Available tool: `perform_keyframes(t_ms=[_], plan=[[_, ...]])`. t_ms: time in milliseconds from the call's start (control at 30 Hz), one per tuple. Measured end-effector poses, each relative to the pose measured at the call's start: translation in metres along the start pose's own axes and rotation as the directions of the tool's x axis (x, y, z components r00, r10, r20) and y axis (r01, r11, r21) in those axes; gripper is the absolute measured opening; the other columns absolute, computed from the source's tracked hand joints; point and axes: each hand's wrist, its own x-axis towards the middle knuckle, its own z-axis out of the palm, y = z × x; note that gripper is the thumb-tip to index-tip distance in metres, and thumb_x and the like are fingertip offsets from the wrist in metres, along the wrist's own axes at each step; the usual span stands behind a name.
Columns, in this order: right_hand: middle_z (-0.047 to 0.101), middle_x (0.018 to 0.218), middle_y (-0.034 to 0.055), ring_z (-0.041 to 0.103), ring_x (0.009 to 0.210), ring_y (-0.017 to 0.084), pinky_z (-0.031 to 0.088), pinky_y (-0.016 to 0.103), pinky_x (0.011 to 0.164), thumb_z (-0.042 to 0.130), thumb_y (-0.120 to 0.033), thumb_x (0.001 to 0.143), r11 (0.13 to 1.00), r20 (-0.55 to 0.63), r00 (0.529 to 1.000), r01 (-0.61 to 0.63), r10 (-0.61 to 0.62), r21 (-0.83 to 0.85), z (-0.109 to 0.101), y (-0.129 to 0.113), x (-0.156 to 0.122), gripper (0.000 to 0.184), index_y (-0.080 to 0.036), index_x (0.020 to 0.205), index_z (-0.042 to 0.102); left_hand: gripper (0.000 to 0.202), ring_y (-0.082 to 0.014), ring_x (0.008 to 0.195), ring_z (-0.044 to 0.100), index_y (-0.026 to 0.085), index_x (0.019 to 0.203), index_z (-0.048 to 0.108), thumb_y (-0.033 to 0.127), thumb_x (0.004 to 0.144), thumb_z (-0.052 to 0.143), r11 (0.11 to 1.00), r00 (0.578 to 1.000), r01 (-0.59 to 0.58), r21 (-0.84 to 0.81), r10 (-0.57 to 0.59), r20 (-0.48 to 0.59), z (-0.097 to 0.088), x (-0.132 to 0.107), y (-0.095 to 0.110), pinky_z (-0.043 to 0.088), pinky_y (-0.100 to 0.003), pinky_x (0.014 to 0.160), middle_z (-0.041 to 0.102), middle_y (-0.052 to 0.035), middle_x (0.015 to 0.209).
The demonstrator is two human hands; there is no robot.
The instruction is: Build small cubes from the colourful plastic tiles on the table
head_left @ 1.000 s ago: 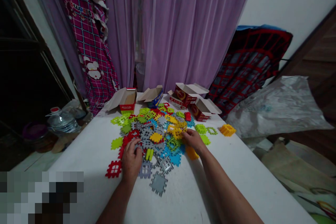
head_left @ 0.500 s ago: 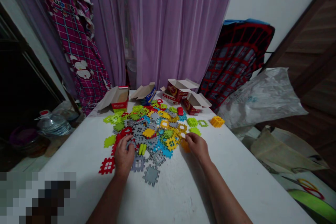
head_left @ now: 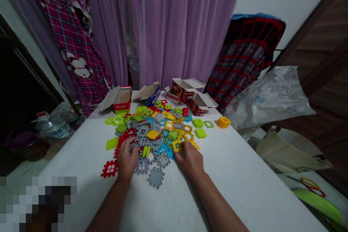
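Left hand: curled at 8 o'clock of pile, hold unclear
Right hand: bent against yellow tile, 4 o'clock, hold unclear
Tile step: apparently picking; calls for edge pinch

Yellow piece partly behind right grip

Behind the white desk hang long purple fabric curtains, and before their left part a magenta checked cloth with white lines is hanging. Lower on the left stands a clear plastic bottle with a red cap. On the right there are a black-and-red patterned cloth, a crumpled silvery plastic bag, and scissors with red and yellow handles beside a bright green rounded object.
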Motion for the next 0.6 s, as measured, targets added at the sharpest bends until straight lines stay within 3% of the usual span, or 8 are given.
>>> perform_keyframes(t_ms=[267,400,500,600], plan=[[0.067,0.116,0.0078,0.063,0.101,0.023,0.044,0.029,0.075,0.060,-0.053,0.082,0.996,-0.146,0.988,-0.030,0.043,0.087,0.002,0.025,-0.009,0.041,-0.024,0.111,0.061,0.032,-0.0223,0.111,0.063,0.024,0.108,0.068,0.027,0.082,0.049,1.000,1.000,-0.003,0.014,0.003,-0.017,0.001,-0.001,-0.001,0.048,-0.038,0.103,0.070,-0.0053,0.115],[0.071,0.101,0.0055,0.066,0.093,0.023,0.043,0.028,0.072,0.061,-0.056,0.081,0.982,-0.055,0.992,-0.103,0.113,0.157,0.002,0.033,-0.018,0.042,-0.023,0.107,0.061,0.033,-0.0231,0.111,0.063,0.025,0.107,0.068,0.027,0.081,0.049,1.000,1.000,0.002,0.009,-0.002,-0.020,0.001,0.000,0.001,0.048,-0.038,0.103,0.070,-0.0051,0.114],[0.072,0.089,0.0012,0.066,0.082,0.019,0.043,0.027,0.070,0.058,-0.047,0.085,0.968,0.000,0.993,-0.118,0.121,0.221,-0.001,0.038,-0.024,0.029,-0.024,0.102,0.063,0.033,-0.0234,0.110,0.064,0.024,0.107,0.068,0.027,0.081,0.049,1.000,1.000,0.005,0.006,-0.005,-0.007,-0.001,0.000,0.003,0.049,-0.039,0.101,0.070,-0.0054,0.113],[0.072,0.093,0.0011,0.066,0.082,0.018,0.044,0.026,0.072,0.055,-0.036,0.084,0.970,0.003,0.994,-0.106,0.108,0.221,-0.007,0.046,-0.027,0.028,-0.024,0.108,0.065,0.033,-0.0238,0.110,0.064,0.023,0.107,0.068,0.028,0.081,0.049,1.000,1.000,0.014,0.010,-0.014,0.002,-0.002,0.001,0.004,0.049,-0.039,0.102,0.070,-0.0058,0.114]])
